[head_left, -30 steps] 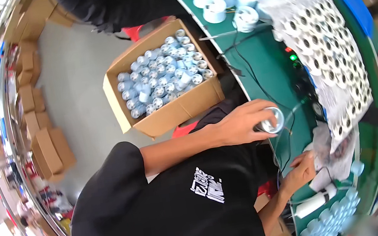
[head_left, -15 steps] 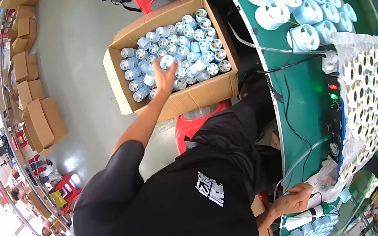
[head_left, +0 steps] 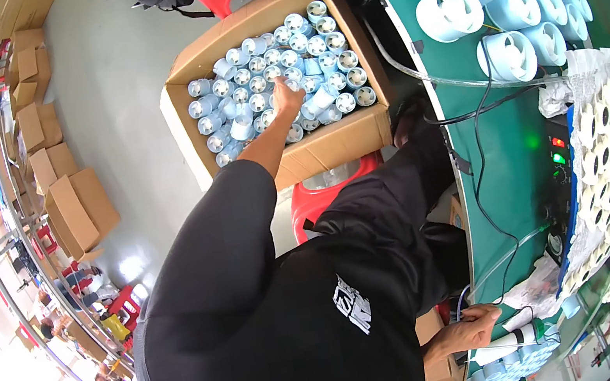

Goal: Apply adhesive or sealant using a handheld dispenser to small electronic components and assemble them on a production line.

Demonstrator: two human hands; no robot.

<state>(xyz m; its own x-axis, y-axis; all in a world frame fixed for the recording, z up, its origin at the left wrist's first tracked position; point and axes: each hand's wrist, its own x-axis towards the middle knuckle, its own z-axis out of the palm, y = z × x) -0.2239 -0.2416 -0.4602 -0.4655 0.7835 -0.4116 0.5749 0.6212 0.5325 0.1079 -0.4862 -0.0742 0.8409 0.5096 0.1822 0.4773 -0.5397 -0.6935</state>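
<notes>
My left hand (head_left: 287, 100) reaches down into an open cardboard box (head_left: 331, 153) full of light blue cylinders with white fan blades inside. Its fingers and thumb close around one light blue fan cylinder (head_left: 294, 85) among the rows, partly hidden by the hand. Over the near end of the green table, my right hand (head_left: 471, 330) has its fingers curled together beside a thin black cable. What it pinches, if anything, is too small to make out. Just below it lies a white bottle (head_left: 498, 351) with a green part.
Larger-looking blue fan cylinders (head_left: 512, 57) stand at the table's far end. A control box with lit lamps (head_left: 557, 143) carries a stack of white parts (head_left: 599, 154). Tubes and cables cross the green table (head_left: 505, 184). A red stool (head_left: 315, 205) stands beneath the box; cardboard boxes (head_left: 79, 212) line the left.
My left hand has gone from holding a fan cylinder above the box to lower among the rows, slightly right. My right hand stays by the cable, fingers curled. The view has shifted a little.
</notes>
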